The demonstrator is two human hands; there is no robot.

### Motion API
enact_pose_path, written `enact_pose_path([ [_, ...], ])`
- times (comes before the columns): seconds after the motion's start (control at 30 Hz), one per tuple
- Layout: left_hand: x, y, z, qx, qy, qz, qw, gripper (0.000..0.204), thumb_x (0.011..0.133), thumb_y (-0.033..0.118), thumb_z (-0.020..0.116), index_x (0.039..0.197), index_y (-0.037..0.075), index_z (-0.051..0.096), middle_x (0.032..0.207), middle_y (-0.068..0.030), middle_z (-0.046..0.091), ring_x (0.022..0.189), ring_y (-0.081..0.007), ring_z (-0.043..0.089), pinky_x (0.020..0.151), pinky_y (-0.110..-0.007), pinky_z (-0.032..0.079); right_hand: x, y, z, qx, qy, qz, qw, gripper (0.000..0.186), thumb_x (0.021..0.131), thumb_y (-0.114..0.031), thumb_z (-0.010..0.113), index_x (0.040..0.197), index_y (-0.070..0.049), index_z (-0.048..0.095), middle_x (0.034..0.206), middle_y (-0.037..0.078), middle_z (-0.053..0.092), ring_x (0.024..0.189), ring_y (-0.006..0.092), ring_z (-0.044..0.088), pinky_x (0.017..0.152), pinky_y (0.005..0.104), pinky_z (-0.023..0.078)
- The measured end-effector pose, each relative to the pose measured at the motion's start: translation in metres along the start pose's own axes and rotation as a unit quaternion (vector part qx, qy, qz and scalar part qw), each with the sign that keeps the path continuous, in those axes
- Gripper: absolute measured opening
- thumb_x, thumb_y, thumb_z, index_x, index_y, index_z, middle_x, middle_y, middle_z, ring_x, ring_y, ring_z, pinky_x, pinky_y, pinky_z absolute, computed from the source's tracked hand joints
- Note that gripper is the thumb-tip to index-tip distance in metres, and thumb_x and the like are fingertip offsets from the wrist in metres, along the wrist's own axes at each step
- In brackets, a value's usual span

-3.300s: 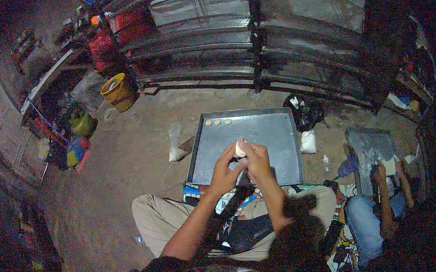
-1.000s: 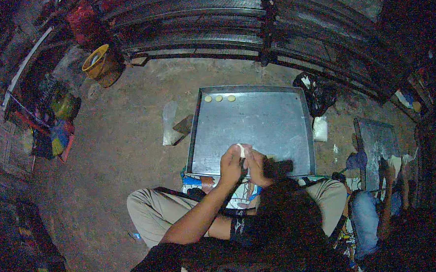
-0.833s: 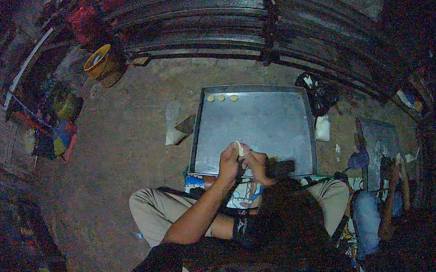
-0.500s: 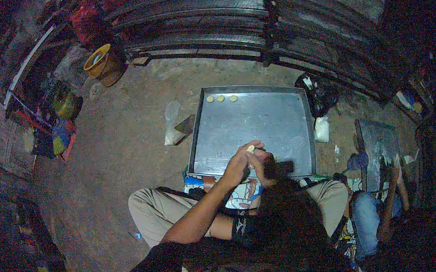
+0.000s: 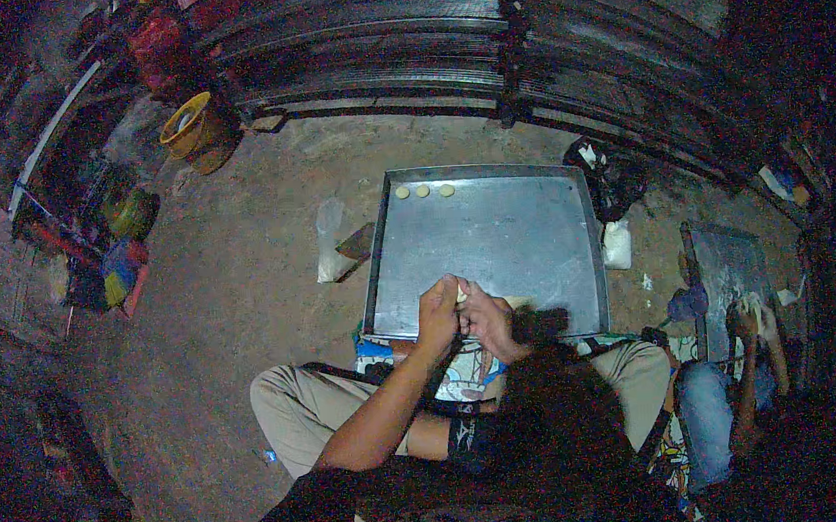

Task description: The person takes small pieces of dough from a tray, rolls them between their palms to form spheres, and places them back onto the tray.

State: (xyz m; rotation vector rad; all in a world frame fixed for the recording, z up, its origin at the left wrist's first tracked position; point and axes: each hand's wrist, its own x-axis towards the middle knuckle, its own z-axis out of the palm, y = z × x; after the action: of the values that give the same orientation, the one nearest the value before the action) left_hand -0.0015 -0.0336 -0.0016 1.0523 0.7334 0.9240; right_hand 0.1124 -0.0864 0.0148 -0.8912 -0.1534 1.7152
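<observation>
Over the near part of a large metal tray (image 5: 493,243), my hands meet, fingertips together. My left hand (image 5: 438,315) is closed on a small piece of pale dough (image 5: 461,297), mostly hidden by the fingers. From the other side my right hand (image 5: 487,322) pinches the same piece. Just right of that hand shows another pale strip, probably more dough (image 5: 518,302), partly covered. Three flat round dough pieces (image 5: 423,192) lie in a row at the tray's far left corner.
Clear bags of white powder stand left (image 5: 333,256) and right (image 5: 617,244) of the tray. A black bag (image 5: 608,180) sits at its far right. Another person's hands (image 5: 752,319) work over a second tray (image 5: 720,255). Beyond are a yellow bucket (image 5: 198,131) and dark racks (image 5: 379,64).
My hands have shifted slightly left and turned, fingertips now meeting around the dough. A pale strip shows beside my right hand. The other person's hands have come together over their tray.
</observation>
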Motion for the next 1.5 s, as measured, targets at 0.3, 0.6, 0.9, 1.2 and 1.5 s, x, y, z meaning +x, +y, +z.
enact_pose_path([
  [0.3,0.003,0.009,0.001,0.031,-0.224,0.043,0.973,0.062,0.106,0.046,0.023,0.145,0.000,0.038,0.136,-0.0129,0.054,0.117,-0.0206,0.057,0.098,-0.033,0.046,0.001,-0.007,-0.027,-0.489,-0.006,-0.346,0.801,0.034,0.100,-0.031,0.051,0.109,-0.001,0.064,0.083,0.005,0.061,0.074,0.0161,0.056,0.069,0.0306,0.045],
  [0.6,-0.004,-0.014,0.010,0.029,-0.196,0.069,0.978,0.068,0.101,0.043,0.043,0.152,0.004,0.022,0.142,-0.0156,0.048,0.130,-0.0291,0.048,0.111,-0.040,0.036,0.004,0.010,-0.035,-0.519,0.116,-0.314,0.786,0.033,0.101,-0.030,0.047,0.114,-0.004,0.064,0.101,0.011,0.069,0.094,0.0220,0.065,0.084,0.0364,0.050],
  [0.9,-0.004,0.000,0.007,0.251,-0.007,0.190,0.949,0.024,0.094,0.017,0.058,0.110,0.002,0.067,0.108,-0.0145,0.067,0.104,-0.0300,0.059,0.093,-0.038,0.045,0.014,0.009,-0.037,-0.241,0.051,-0.222,0.943,0.048,0.100,-0.045,0.048,0.106,0.000,0.064,0.078,0.007,0.062,0.068,0.0140,0.059,0.064,0.0275,0.045],
  [1.2,0.002,0.007,0.002,0.335,-0.065,0.249,0.906,0.025,0.095,0.019,0.056,0.108,0.000,0.066,0.104,-0.0160,0.066,0.105,-0.0317,0.058,0.096,-0.041,0.042,0.013,0.008,-0.043,-0.253,0.004,-0.150,0.956,0.049,0.099,-0.049,0.047,0.101,-0.003,0.062,0.079,0.006,0.061,0.067,0.0151,0.057,0.065,0.0280,0.045],
  [1.5,-0.002,-0.007,0.008,0.069,-0.166,0.062,0.982,0.047,0.105,0.029,0.045,0.144,0.004,0.043,0.141,-0.0136,0.052,0.128,-0.0220,0.049,0.106,-0.034,0.040,0.019,-0.001,-0.059,-0.474,0.019,-0.363,0.802,0.032,0.098,-0.029,0.053,0.108,0.000,0.059,0.088,0.001,0.060,0.068,0.0106,0.053,0.061,0.0278,0.043],
])
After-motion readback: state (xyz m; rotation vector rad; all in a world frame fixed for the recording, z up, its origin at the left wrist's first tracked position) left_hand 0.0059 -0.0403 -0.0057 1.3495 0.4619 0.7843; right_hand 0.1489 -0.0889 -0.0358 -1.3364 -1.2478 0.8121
